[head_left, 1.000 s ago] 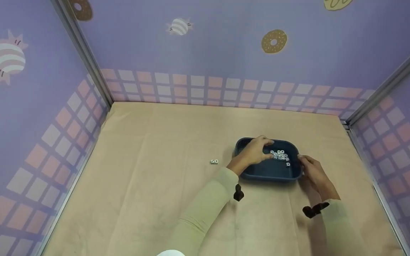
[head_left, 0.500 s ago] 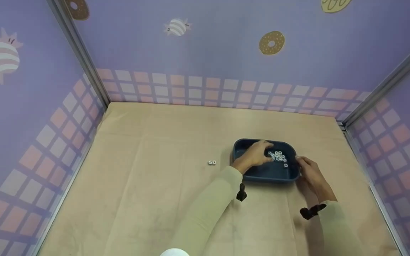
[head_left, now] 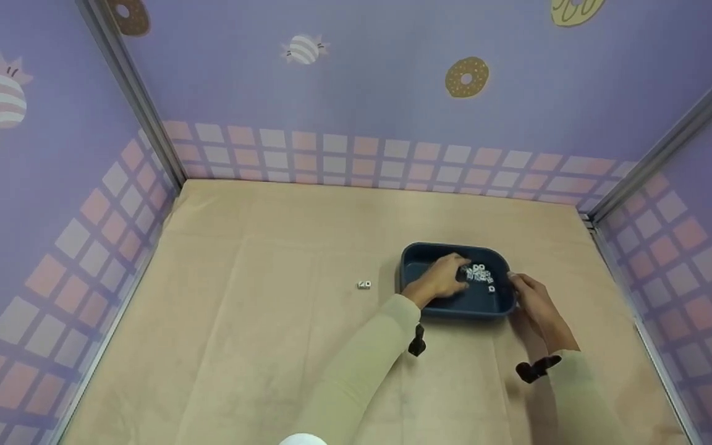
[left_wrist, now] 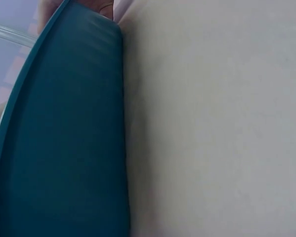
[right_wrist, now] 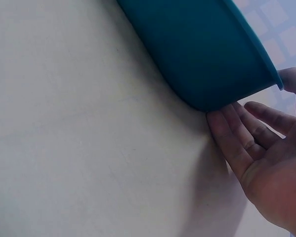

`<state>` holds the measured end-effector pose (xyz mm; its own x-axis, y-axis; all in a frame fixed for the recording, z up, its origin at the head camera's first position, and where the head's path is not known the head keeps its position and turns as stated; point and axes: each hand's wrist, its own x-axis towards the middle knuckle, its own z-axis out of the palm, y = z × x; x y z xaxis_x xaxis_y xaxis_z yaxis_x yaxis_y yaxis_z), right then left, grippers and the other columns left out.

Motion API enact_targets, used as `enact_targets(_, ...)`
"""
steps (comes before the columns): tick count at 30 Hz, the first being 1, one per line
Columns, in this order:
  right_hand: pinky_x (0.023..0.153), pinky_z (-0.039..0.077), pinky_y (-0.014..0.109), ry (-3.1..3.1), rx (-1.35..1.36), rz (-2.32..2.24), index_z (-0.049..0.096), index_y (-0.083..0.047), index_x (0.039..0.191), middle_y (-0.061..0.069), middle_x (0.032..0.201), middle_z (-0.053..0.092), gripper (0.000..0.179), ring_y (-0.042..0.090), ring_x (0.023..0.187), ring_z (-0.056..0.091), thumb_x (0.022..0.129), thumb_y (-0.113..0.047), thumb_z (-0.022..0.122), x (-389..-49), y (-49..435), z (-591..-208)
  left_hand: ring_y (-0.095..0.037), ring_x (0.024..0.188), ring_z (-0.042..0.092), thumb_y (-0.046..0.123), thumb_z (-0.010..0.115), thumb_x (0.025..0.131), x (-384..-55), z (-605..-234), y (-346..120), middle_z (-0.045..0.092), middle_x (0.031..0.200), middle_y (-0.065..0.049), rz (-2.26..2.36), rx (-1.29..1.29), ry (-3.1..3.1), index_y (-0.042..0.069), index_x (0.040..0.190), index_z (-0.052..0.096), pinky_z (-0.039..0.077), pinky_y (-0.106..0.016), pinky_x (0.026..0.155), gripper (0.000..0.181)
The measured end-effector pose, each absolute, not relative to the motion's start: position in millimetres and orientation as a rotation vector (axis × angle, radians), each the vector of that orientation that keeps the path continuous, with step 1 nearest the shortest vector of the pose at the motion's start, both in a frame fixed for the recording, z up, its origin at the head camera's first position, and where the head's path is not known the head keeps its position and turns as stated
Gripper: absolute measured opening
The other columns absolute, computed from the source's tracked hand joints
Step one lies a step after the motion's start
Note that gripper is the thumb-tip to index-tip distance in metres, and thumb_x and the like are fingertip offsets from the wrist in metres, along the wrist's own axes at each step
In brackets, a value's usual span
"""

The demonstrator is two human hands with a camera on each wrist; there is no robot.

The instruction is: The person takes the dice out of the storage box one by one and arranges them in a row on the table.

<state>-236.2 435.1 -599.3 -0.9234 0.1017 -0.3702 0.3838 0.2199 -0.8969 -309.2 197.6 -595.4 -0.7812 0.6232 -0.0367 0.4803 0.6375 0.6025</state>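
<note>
A dark blue tub point(head_left: 464, 313) stands on the cloth, right of centre in the head view. Small white cubes point(head_left: 479, 274) with dark marks, like dice, lie heaped toward its right end. My left hand point(head_left: 442, 279) reaches inside, thumb and fingers curved but apart at the heap's left side. In the left wrist view the tub's outer wall point(left_wrist: 68, 123) hides that hand's fingers. At the tub's right end, my right hand point(head_left: 538, 303) holds it; the right wrist view shows the thumb at the rim and fingertips point(right_wrist: 217, 121) against the lower outer wall.
Two more white cubes point(head_left: 364, 285) sit side by side on the beige cloth point(head_left: 282, 334), left of the tub. Purple patterned panels point(head_left: 362, 93) with metal corner posts point(head_left: 139, 99) enclose the back and both sides.
My left hand has lowered slightly within the tub, beside the heap of cubes. The right hand keeps its place at the tub's end. The head view has shifted slightly.
</note>
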Motion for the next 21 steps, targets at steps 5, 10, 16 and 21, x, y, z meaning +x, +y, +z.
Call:
enact_targets(5, 0.129, 0.013, 0.055, 2.229, 0.474, -1.784, 0.031, 0.004, 0.163, 0.023, 0.173, 0.019, 0.070, 0.038, 0.162, 0.011, 0.114, -0.043, 0.046, -236.1, 433.3, -595.2, -0.020, 0.137, 0.053, 0.022, 0.072, 0.102, -308.5, -597.5, 196.5, 0.055, 0.147, -0.004, 0.856, 0.868, 2.636, 0.013, 0.146, 0.064, 0.045, -0.027, 0.111, 0.045)
enact_targets(10, 0.129, 0.012, 0.056, 2.208, 0.458, -1.793, 0.028, 0.006, 0.163, 0.026, 0.173, 0.018, 0.068, 0.040, 0.161, 0.009, 0.115, -0.038, 0.046, -231.8, 428.3, -579.6, -0.015, 0.119, 0.060, 0.014, 0.071, 0.102, -307.7, -597.1, 195.2, 0.061, 0.129, -0.002, 0.861, 0.855, 2.665, 0.012, 0.132, 0.072, 0.051, -0.023, 0.097, 0.031)
enact_targets(16, 0.129, 0.014, 0.052, 2.260, 0.431, -1.775, 0.031, 0.006, 0.162, 0.025, 0.171, 0.022, 0.068, 0.039, 0.161, 0.015, 0.115, -0.041, 0.045, -233.6, 432.2, -590.2, -0.011, 0.102, 0.060, 0.011, 0.072, 0.100, -305.2, -597.8, 194.8, 0.063, 0.116, 0.000, 0.822, 0.821, 2.713, 0.016, 0.117, 0.076, 0.052, -0.022, 0.084, 0.017)
enact_targets(21, 0.130, 0.013, 0.051, 2.284, 0.430, -1.769, 0.031, 0.004, 0.163, 0.024, 0.172, 0.022, 0.072, 0.037, 0.161, 0.014, 0.114, -0.046, 0.046, -237.5, 438.0, -600.3, -0.010, 0.100, 0.062, 0.008, 0.069, 0.101, -301.1, -595.1, 195.2, 0.067, 0.116, 0.001, 0.829, 0.809, 2.743, 0.017, 0.114, 0.077, 0.054, -0.023, 0.082, 0.018)
